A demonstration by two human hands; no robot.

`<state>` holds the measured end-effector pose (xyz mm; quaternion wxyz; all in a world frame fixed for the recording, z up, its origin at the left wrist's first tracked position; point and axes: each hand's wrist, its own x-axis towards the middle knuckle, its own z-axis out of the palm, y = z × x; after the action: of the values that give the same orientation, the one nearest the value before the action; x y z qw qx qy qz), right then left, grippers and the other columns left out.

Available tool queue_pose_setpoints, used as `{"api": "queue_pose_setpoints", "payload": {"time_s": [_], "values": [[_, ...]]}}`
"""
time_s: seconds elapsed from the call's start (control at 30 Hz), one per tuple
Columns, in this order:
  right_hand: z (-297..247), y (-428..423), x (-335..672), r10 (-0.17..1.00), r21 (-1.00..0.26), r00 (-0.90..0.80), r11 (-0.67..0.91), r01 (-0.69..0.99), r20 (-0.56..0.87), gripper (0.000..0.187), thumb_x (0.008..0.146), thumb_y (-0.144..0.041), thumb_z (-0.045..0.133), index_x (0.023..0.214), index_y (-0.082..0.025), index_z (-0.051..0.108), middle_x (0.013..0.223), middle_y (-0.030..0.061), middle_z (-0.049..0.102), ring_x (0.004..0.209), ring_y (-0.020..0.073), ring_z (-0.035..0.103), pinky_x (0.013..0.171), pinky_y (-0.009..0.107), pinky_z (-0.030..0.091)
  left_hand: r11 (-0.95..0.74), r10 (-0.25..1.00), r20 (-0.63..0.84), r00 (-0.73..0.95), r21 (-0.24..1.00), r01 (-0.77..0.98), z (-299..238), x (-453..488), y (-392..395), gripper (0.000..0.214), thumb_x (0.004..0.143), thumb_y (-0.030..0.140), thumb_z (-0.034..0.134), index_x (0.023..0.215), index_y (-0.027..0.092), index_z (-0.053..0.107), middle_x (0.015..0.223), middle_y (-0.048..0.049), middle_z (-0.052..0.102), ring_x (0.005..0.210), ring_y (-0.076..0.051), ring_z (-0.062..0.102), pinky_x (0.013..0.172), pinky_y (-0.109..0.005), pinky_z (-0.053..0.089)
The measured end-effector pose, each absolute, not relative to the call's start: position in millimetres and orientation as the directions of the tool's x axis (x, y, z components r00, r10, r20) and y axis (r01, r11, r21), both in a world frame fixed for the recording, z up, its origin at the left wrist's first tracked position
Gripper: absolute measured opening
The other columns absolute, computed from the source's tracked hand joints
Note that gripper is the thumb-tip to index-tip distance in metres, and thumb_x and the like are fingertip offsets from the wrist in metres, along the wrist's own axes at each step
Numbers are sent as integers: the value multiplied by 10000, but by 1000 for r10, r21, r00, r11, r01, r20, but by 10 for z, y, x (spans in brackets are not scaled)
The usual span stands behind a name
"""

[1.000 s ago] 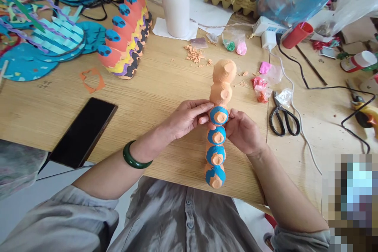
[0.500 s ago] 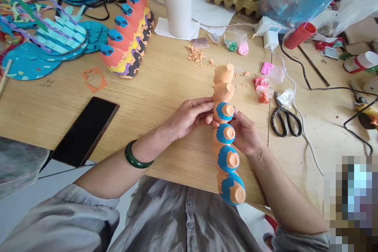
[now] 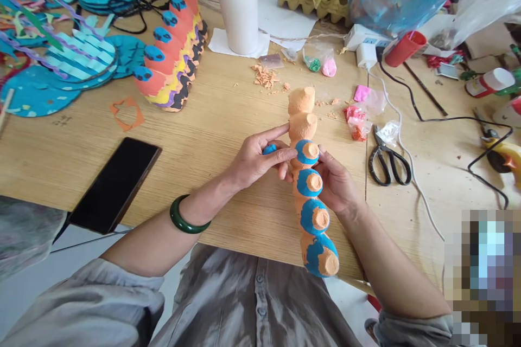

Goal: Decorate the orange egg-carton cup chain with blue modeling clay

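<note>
Your left hand (image 3: 254, 160) pinches a small blue lump (image 3: 269, 148) between thumb and middle fingers. Its index finger is stretched out, tip touching the strip (image 3: 308, 184). Your right hand (image 3: 337, 187) is closed around the strip's right side, thumb by the third cone from the far end.

Strip: one orange egg-carton piece held just above the table (image 3: 211, 119), at the middle of the near edge. Its long axis runs from the near edge toward the far edge. The near end overhangs the edge and leans a little right. Six cones in a single row, tips pointing up and slightly right. The four nearest cones carry blue rings; the two far ones are plain orange.

One pair of scissors (image 3: 385, 160) lies right of the strip, handles toward the near edge. One dark phone (image 3: 112, 184) sits at the near edge on the left, partly over it. One painted strip (image 3: 171, 59) stands toward the far left corner, six cones with blue tops. One white bottle (image 3: 239, 8) stands at the far edge. One small bottle (image 3: 490, 81) lies toward the right edge; its label is too small to read.
</note>
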<state>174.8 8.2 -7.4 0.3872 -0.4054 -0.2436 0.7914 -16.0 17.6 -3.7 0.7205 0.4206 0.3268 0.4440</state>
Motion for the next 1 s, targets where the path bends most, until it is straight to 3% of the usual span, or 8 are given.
{"api": "queue_pose_setpoints", "payload": {"time_s": [0.1,0.23,0.37,0.53,0.67,0.8,1.0], "values": [[-45,69,1751,846,-733,-316,-532,-425,-430,317,806,-551,812,799,-249,719,794,-4,765,716,190,690,724,345,596,278,899,-89,429,873,-402,-70,-157,184,869,805,380,870,1556,149,501,662,54,679,562,-106,643,595,-241,570],[1,50,1734,895,-835,-269,-435,-338,-357,345,834,-602,769,804,-263,714,784,19,749,731,227,708,722,387,597,289,902,-136,409,894,-341,-114,-146,209,787,693,305,945,1408,161,649,841,-2,745,670,-118,678,606,-227,545],[25,38,1717,920,-869,-264,-368,-330,-289,362,835,-624,759,818,-264,727,815,21,745,756,216,703,733,375,595,306,910,-176,376,897,-320,-145,-149,228,669,732,324,920,1340,147,704,732,16,694,604,-89,601,547,-209,469],[8,37,1734,927,-890,-230,-356,-285,-297,332,746,-527,896,811,-252,720,768,-16,724,646,140,618,632,293,541,349,886,-202,418,883,-313,-167,-158,231,668,737,327,917,1353,169,712,685,32,646,551,-60,516,487,-193,368],[2,51,1757,947,-923,-224,-287,-258,-232,324,729,-493,921,734,-232,730,681,-31,678,594,112,564,594,268,500,357,880,-202,430,878,-319,-149,-166,217,636,733,290,907,1333,180,727,773,7,694,592,-64,539,521,-195,402],[-1,53,1758,946,-924,-257,-267,-272,-198,280,749,-474,910,742,-241,756,695,-31,692,613,118,593,650,286,544,336,880,-180,440,890,-308,-146,-182,213,623,725,315,917,1316,216,745,925,-32,752,715,-104,620,603,-213,468],[-4,48,1767,936,-922,-288,-279,-268,-200,258,789,-484,879,781,-244,786,766,-9,735,713,146,667,759,312,588,291,901,-174,397,921,-259,-138,-191,220,594,735,349,916,1291,208,761,913,-40,757,741,-133,648,626,-235,483]]}}
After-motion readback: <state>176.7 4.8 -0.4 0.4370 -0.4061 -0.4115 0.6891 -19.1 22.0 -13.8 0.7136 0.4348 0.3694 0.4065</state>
